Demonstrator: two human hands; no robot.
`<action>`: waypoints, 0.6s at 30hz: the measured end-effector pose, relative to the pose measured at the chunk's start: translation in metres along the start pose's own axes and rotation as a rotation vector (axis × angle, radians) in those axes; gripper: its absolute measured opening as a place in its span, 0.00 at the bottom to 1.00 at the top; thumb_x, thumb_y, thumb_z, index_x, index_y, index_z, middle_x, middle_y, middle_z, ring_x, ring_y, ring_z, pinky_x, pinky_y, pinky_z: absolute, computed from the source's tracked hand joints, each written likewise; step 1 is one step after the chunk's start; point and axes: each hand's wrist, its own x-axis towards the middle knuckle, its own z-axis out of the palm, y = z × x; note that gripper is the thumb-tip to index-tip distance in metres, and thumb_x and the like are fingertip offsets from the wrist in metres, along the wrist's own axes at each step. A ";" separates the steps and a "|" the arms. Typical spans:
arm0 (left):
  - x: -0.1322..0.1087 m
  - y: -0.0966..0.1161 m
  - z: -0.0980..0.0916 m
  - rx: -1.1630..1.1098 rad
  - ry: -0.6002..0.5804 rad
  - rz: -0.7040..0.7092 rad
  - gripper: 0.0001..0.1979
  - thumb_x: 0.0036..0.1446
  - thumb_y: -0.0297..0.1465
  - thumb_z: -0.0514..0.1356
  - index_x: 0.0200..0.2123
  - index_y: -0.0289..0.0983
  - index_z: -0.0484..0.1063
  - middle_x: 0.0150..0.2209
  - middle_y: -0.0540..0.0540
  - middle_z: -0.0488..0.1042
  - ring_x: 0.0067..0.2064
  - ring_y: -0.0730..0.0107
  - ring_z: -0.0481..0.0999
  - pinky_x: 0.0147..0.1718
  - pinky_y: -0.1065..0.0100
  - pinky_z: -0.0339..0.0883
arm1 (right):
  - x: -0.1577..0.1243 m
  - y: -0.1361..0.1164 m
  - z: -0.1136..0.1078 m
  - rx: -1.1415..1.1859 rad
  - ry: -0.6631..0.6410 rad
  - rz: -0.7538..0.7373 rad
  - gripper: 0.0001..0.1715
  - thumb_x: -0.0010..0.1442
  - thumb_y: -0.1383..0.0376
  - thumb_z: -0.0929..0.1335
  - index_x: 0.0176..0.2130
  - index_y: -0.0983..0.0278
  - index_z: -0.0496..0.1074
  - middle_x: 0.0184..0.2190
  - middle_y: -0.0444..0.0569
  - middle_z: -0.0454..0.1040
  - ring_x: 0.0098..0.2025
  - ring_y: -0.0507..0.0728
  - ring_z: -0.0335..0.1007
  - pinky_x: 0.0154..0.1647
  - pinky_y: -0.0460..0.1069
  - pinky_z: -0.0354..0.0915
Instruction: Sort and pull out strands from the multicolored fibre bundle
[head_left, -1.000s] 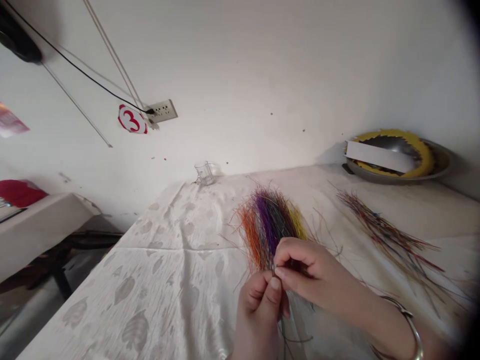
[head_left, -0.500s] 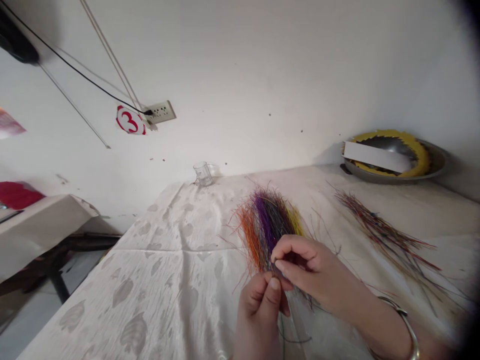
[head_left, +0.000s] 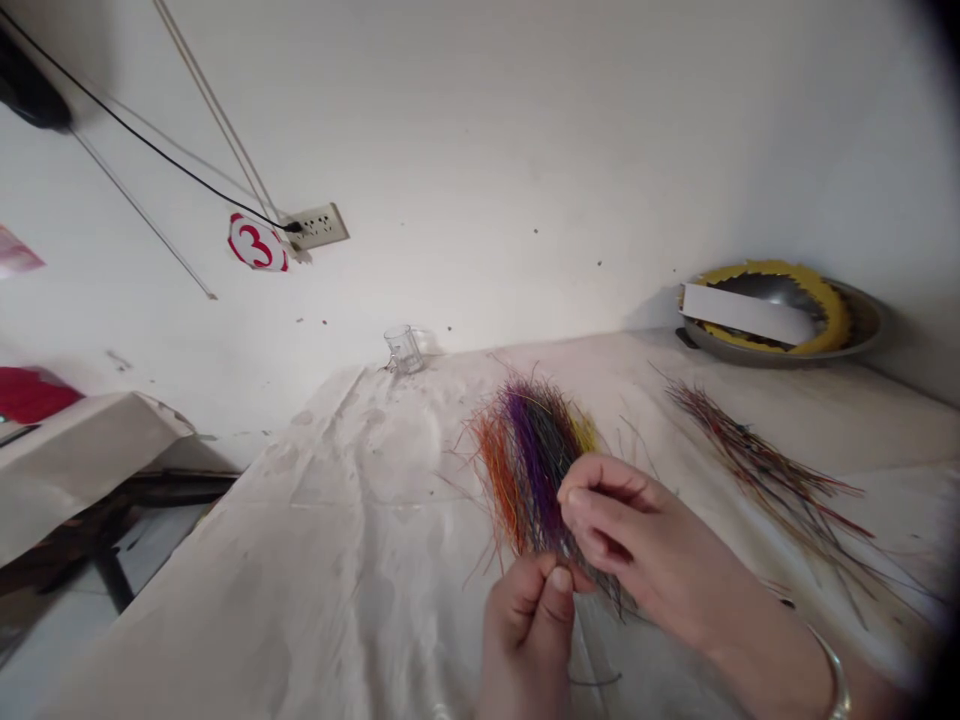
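Note:
My left hand [head_left: 534, 620] is closed, thumb pressed on the forefinger in a pinch on a thin wire-like strand. A dark strand end [head_left: 600, 682] shows below it. Just above and to the right, my right hand [head_left: 630, 525] is also closed in a pinch; what its fingertips hold is too small to make out. Behind both hands, a fanned bundle of thin coloured strands [head_left: 529, 450] lies on the table, orange at left, purple and dark grey in the middle, yellow at right. My hands partly hide its near end.
A second, looser bundle of mixed strands [head_left: 757, 455] lies at right on the pale tablecloth [head_left: 300, 610]. At the back right sits a metal bowl [head_left: 862, 330] with a yellow ring [head_left: 832, 305] and white strip [head_left: 742, 312]. A glass mug [head_left: 405, 350] stands by the wall.
My right hand has moved slightly up and right, away from my left hand, widening the gap between the fingertips. My left hand is slightly lower. The view has shifted a little.

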 end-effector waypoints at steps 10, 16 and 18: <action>0.004 0.001 0.004 -0.207 0.006 -0.057 0.21 0.53 0.49 0.61 0.24 0.36 0.70 0.14 0.60 0.49 0.16 0.80 0.43 0.15 0.74 0.38 | 0.006 -0.003 -0.010 -0.602 -0.204 -0.057 0.08 0.53 0.71 0.68 0.35 0.62 0.76 0.28 0.44 0.70 0.31 0.52 0.65 0.31 0.47 0.60; 0.003 0.001 0.005 -0.252 -0.008 -0.076 0.22 0.52 0.49 0.61 0.21 0.36 0.65 0.14 0.59 0.50 0.17 0.81 0.43 0.15 0.74 0.38 | 0.007 0.000 -0.009 -0.607 -0.282 -0.108 0.12 0.60 0.67 0.64 0.30 0.65 0.75 0.30 0.46 0.68 0.30 0.52 0.64 0.30 0.46 0.60; 0.002 0.003 0.006 -0.285 0.015 -0.077 0.23 0.53 0.50 0.60 0.21 0.36 0.64 0.15 0.58 0.51 0.17 0.81 0.44 0.15 0.74 0.39 | 0.007 0.001 -0.010 -0.571 -0.296 -0.111 0.13 0.62 0.65 0.64 0.29 0.65 0.75 0.28 0.44 0.66 0.28 0.51 0.62 0.29 0.46 0.58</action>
